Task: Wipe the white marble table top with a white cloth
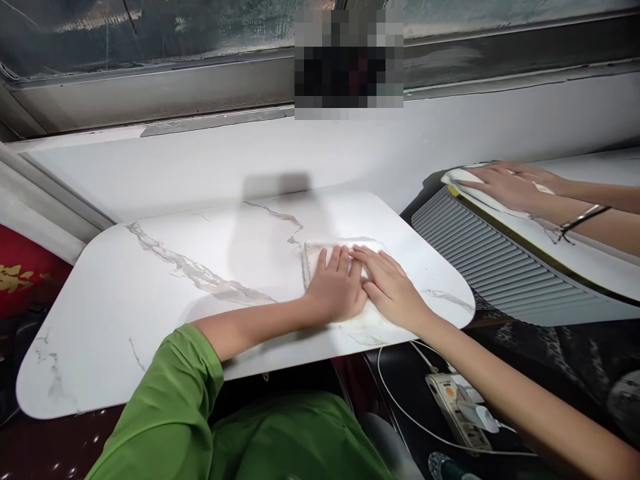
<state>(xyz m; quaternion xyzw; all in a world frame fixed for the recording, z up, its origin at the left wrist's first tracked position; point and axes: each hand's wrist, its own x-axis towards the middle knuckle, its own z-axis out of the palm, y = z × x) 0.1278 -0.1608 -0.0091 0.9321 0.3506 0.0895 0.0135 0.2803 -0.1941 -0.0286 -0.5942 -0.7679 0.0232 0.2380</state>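
A white folded cloth [345, 248] lies on the right part of a white marble-patterned tabletop [165, 280]. My left hand [335, 288] rests flat on the cloth with its fingers stretched out and together. Right beside it, my right hand [393, 288] also lies flat on the cloth, fingers extended and touching the left hand. Both palms press down on the cloth and neither hand grips it. My left arm wears a green sleeve.
At the right, another person's hands [505, 183] press a white cloth [457, 179] on a second white surface above a grey ribbed panel [490, 260]. A white power strip [457, 407] with cables lies on the floor below. A white wall and window sill stand behind the table.
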